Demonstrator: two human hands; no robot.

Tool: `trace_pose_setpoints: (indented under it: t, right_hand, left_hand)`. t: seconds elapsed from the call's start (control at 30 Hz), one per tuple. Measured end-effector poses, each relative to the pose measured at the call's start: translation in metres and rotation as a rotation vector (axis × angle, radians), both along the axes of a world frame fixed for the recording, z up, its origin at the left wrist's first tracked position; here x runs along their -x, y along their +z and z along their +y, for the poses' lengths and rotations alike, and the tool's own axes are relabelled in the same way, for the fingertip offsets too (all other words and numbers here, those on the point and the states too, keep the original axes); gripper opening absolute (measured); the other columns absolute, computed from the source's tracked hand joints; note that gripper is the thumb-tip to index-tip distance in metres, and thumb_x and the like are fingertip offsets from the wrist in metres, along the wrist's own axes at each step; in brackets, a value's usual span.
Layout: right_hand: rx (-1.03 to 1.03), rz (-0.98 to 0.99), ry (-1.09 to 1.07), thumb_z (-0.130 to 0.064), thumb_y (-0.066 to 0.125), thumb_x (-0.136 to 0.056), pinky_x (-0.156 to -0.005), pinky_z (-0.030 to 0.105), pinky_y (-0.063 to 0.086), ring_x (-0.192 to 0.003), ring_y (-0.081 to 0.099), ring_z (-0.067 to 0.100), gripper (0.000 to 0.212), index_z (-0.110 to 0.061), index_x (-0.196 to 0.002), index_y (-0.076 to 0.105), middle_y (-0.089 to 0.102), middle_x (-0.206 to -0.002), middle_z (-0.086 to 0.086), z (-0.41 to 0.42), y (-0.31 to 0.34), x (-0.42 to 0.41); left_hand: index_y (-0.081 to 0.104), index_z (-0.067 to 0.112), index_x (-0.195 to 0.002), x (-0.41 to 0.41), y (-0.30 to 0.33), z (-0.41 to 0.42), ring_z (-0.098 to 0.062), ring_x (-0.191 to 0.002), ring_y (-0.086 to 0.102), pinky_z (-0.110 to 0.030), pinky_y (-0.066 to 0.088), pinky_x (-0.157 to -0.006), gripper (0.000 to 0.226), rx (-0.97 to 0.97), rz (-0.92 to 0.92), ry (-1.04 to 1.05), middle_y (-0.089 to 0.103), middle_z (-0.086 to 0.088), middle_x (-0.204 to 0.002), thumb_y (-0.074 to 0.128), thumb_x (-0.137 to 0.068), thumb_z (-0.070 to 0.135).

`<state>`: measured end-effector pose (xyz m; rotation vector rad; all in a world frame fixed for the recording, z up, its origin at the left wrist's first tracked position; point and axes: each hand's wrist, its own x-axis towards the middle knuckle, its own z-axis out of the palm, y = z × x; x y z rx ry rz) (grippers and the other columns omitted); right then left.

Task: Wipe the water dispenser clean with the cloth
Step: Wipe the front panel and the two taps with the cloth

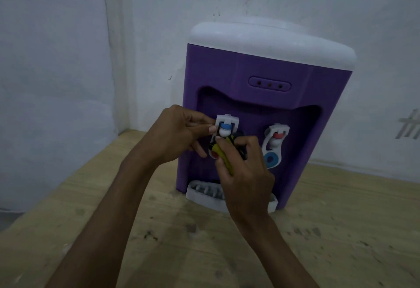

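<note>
A purple water dispenser (268, 69) with a white top stands on a wooden table, two white taps in its front recess. My left hand (179, 133) pinches the left tap (226, 125), which has a blue cap, from its left side. My right hand (243, 169) is shut on a yellow and black cloth (223, 153) and presses it against the lower part of that tap. Most of the cloth is hidden under my fingers. The right tap (276, 142), with a red cap and a blue ring below, is untouched.
A white drip tray (202, 193) juts out at the dispenser's base, partly behind my right wrist. The stained wooden table (159, 231) spreads around the dispenser. White walls (56, 60) close in behind and to the left.
</note>
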<state>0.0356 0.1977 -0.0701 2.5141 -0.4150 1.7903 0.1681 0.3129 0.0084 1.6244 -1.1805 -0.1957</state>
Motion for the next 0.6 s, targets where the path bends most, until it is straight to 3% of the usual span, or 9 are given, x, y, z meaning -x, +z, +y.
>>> trace_pose_setpoints:
  t: [0.2,0.3,0.4,0.53,0.6]
  right_hand:
    - [-0.009,0.019,-0.037,-0.019,0.065,-0.096,-0.051,0.021,0.051,-0.086,0.062,0.014,0.025,-0.019,-0.12,0.073,0.062,-0.11,0.003,-0.006,-0.001,0.006]
    - [-0.152,-0.1,0.004,-0.012,0.069,-0.093,-0.069,0.01,0.051,-0.089,0.06,0.008,0.026,-0.015,-0.119,0.073,0.062,-0.11,0.002,-0.002,-0.002,0.008]
    - [-0.256,-0.184,0.058,-0.01,0.069,-0.092,-0.082,-0.001,0.041,-0.095,0.057,0.003,0.026,-0.012,-0.117,0.072,0.063,-0.109,0.001,0.006,0.003,0.005]
    - [-0.36,-0.132,0.064,-0.017,0.069,-0.094,-0.068,0.003,0.044,-0.086,0.056,0.0,0.02,-0.02,-0.114,0.069,0.059,-0.107,-0.01,0.022,0.004,-0.002]
    - [-0.554,-0.153,0.17,-0.019,0.067,-0.095,-0.065,0.013,0.048,-0.08,0.058,0.005,0.011,-0.024,-0.105,0.069,0.06,-0.099,-0.011,0.027,0.002,-0.001]
  left_hand:
    - [0.079,0.019,-0.107,0.001,0.0,0.0,-0.022,-0.062,0.076,-0.022,0.057,-0.059,0.017,-0.005,0.007,0.004,0.08,0.005,-0.09,0.069,-0.094,0.026]
    - [0.079,0.019,-0.107,0.001,0.0,0.0,-0.021,-0.063,0.076,-0.023,0.058,-0.06,0.017,-0.005,0.011,0.004,0.08,0.006,-0.091,0.069,-0.094,0.026]
    - [0.079,0.019,-0.106,0.0,0.0,0.0,-0.021,-0.063,0.076,-0.025,0.059,-0.06,0.017,-0.01,0.015,0.008,0.08,0.006,-0.09,0.07,-0.094,0.026]
    - [0.079,0.02,-0.105,0.002,0.001,0.0,-0.021,-0.062,0.076,-0.02,0.056,-0.057,0.016,-0.012,0.011,0.009,0.08,0.008,-0.089,0.069,-0.094,0.027]
    - [0.078,0.019,-0.106,0.001,0.001,0.0,-0.021,-0.062,0.076,-0.02,0.055,-0.056,0.016,-0.012,0.011,0.008,0.08,0.007,-0.088,0.069,-0.094,0.025]
